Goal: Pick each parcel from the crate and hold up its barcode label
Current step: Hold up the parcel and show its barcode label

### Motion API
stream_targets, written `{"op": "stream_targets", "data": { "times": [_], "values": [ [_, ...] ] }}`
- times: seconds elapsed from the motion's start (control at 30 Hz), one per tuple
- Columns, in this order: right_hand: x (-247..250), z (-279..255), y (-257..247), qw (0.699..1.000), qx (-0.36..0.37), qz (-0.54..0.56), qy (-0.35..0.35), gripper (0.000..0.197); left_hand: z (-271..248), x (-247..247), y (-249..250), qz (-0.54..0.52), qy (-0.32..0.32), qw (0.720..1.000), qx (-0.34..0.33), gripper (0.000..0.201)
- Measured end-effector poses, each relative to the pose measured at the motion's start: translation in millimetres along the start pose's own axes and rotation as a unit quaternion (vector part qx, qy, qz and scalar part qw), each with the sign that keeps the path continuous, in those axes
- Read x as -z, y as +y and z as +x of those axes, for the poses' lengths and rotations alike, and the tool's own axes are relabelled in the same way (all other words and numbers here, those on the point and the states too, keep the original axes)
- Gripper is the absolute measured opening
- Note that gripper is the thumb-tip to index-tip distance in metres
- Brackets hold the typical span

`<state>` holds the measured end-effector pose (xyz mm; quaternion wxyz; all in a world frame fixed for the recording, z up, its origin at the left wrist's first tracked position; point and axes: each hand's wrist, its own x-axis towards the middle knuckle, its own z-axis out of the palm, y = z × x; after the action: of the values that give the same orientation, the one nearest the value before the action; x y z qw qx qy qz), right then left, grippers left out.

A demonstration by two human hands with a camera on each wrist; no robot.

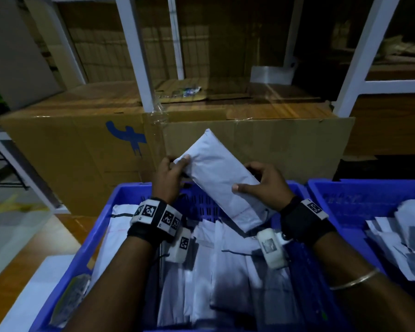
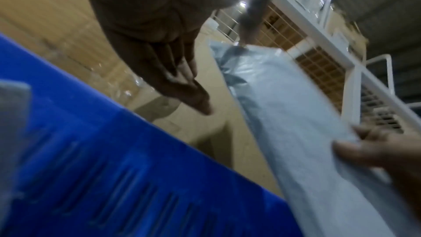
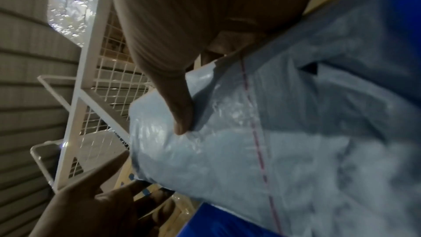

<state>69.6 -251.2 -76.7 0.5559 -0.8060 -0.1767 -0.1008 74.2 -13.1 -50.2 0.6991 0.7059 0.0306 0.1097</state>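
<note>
Dim warehouse racking and a large cardboard box (image 1: pixel 82 149) stand behind the blue crate (image 1: pixel 130 195), our landmark. We hold one pale grey parcel (image 1: pixel 225 178) above the crate's far edge, clear of the other parcels (image 1: pixel 201 259) packed inside it. Its long axis runs diagonally, upper end tipped away toward the box, lower end pointing back over the crate. Our left hand (image 1: pixel 170 174) pinches the upper left corner with curled fingers (image 1: pixel 183 159). Our right hand (image 1: pixel 264 183) grips the right long edge, thumb on the face toward us, fingers wrapped behind. No barcode label shows on this face, so we judge the parcel needs turning about its long axis. Both hands sit equally near.
</note>
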Motion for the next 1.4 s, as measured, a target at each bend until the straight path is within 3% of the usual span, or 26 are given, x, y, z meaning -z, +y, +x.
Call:
{"op": "stream_targets", "data": {
  "times": [0.13,0.2,0.3,0.4,0.53,0.77,1.0,1.17,1.3,1.4],
  "values": [
    [2.3,-4.3,-9.3,0.997,0.047,-0.056,0.014,0.030,0.6,5.4,5.6,-0.010,-0.035,0.996,0.081,0.065],
    [2.1,-5.8,-12.7,0.996,0.058,-0.071,0.018,0.025,-0.4,5.5,9.1,-0.044,-0.062,0.991,0.108,0.073],
    [0.3,-7.2,-12.9,0.987,0.108,-0.122,-0.002,0.029,-3.6,5.2,10.6,-0.050,-0.101,0.984,0.134,0.058],
    [0.1,-8.1,-10.8,0.977,0.140,-0.154,-0.056,0.034,-2.4,6.8,10.8,-0.024,-0.103,0.990,0.089,0.016],
    [4.7,-8.9,-10.0,0.976,0.115,-0.140,-0.119,0.052,1.1,7.5,15.1,-0.001,-0.098,0.993,0.061,0.021],
    [14.1,-9.9,-11.6,0.972,0.086,-0.169,-0.136,0.065,-2.5,5.6,16.1,0.003,-0.126,0.991,0.047,0.040],
    [12.3,-3.2,8.0,0.977,0.056,-0.186,-0.094,0.055,-7.2,4.7,13.2,0.041,-0.168,0.984,0.032,0.048],
    [18.9,-2.0,10.6,0.977,0.024,-0.185,-0.102,0.024,-10.4,4.5,14.4,0.036,-0.171,0.984,0.037,0.052],
    [22.1,-0.5,14.4,0.980,0.027,-0.179,-0.087,0.014,-7.1,3.9,9.0,0.054,-0.141,0.988,0.029,0.047],
    [22.3,0.5,14.3,0.980,0.033,-0.183,-0.070,0.012,-3.1,3.8,3.5,0.050,-0.134,0.989,0.024,0.026]
  ]
}}
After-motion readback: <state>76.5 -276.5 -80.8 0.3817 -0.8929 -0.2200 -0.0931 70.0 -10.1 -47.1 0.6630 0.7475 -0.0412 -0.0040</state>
